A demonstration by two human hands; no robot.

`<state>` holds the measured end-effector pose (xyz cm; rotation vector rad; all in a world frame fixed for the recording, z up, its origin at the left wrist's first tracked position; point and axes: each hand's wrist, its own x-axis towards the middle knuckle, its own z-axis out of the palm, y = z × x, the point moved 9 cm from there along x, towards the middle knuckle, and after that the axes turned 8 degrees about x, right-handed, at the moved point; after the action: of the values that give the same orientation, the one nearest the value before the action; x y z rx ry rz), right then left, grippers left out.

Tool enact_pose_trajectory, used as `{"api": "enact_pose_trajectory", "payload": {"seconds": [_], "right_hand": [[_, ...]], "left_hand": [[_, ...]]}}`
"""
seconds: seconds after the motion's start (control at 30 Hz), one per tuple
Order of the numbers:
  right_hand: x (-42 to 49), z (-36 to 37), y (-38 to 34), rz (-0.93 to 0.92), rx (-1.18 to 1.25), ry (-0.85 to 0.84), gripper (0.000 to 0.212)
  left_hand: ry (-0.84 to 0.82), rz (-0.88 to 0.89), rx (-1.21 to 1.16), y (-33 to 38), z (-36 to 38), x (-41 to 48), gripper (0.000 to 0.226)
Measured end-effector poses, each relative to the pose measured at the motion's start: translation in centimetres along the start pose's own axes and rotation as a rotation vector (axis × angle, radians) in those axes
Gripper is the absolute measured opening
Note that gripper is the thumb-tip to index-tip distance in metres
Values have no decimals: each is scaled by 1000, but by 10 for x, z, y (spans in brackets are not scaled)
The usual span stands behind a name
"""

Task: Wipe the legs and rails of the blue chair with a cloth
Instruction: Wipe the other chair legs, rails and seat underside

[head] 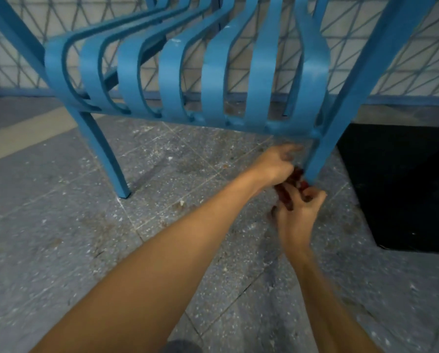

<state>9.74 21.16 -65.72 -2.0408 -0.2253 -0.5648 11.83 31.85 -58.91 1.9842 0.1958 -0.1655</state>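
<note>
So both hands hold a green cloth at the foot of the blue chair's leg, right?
Not green: the cloth is dark red. The head view shows the left hand and right hand holding it at the foot of the blue chair's leg.

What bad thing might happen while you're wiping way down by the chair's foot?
The red cloth is bunched between the left hand and right hand, right at the foot of the chair leg. It may drag on the speckled, dirty-looking floor and smear grime back onto the paint. Both hands crowd that one leg, so knuckles might bump it.
</note>
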Motion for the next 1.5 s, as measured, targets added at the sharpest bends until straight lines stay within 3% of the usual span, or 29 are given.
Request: {"api": "enact_pose_trajectory", "payload": {"seconds": [0.13,0.27,0.37,0.47,0.53,0.67,0.73,0.87,0.97,1.1,1.2,1.27,1.4,1.5], "right_hand": [[47,-28,-55,-185,3,184,35],[58,-28,-59,-155,-82,121,40],[63,-30,-53,-196,-158,67,32],[77,-37,-46,-164,-218,7,25],[87,-45,-46,-136,-235,-4,21],[110,-60,-40,126,-125,10,24],[109,-61,-36,264,49,59,30],[77,-10,-42,742,964,81,42],[68,22,-70,853,1303,127,51],[59,35,-93,903,1390,154,51],[46,52,-127,949,1404,-41,46],[38,53,-139,950,1370,-81,43],[53,-4,-108,781,1393,379,53],[58,-12,-99,749,1323,475,53]], "left_hand": [[42,82,-123,18,-16,-7,45],[32,32,-218,13,-27,-18,39],[49,-140,-594,-17,-43,-32,32],[120,-155,-979,-34,-81,-45,32],[204,-156,-1079,-43,-109,-56,34],[266,-213,-1080,-54,-140,-68,40],[255,-240,-1003,-54,-146,-71,41],[279,-292,-890,-63,-163,-74,42],[313,-304,-849,-67,-176,-75,37],[279,-292,-814,-68,-170,-76,44],[311,-296,-826,-70,-171,-76,38],[349,-296,-860,-71,-177,-76,28],[383,-285,-943,-72,-186,-74,26],[377,-265,-976,-68,-180,-71,31]]}}
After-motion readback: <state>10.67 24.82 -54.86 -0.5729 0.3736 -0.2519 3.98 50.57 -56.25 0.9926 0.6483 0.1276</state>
